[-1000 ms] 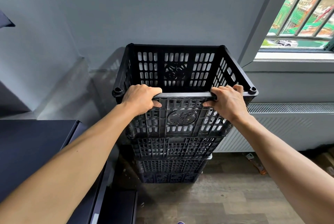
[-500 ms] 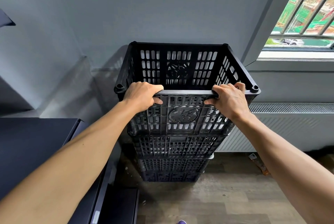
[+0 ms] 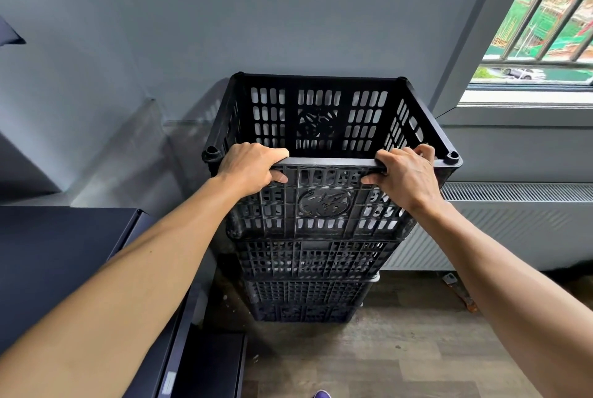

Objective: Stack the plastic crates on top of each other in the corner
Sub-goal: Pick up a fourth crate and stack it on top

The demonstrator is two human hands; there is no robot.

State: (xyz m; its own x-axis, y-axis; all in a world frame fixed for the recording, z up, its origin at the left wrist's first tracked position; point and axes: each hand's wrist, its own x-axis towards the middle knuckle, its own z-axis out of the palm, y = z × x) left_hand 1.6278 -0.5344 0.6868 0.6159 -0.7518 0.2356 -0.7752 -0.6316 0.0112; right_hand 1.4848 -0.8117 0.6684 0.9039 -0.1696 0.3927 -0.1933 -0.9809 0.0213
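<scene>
A black slotted plastic crate, the top crate (image 3: pixel 324 205), sits on a stack of black crates (image 3: pixel 308 288) against the grey wall. My left hand (image 3: pixel 252 168) grips the near rim of the top crate at its left end, fingers curled over the edge. My right hand (image 3: pixel 406 174) grips the same rim at its right end. The top crate is empty inside. Three lower crates show beneath it, down to the floor.
A dark cabinet (image 3: pixel 64 256) stands close on the left of the stack. A white radiator (image 3: pixel 519 224) runs along the wall on the right under the window sill (image 3: pixel 526 99). Wooden floor (image 3: pixel 401 352) lies in front.
The top crate and both hands have barely shifted in view; it seems settled slightly lower onto the stack. Both grips are unchanged.
</scene>
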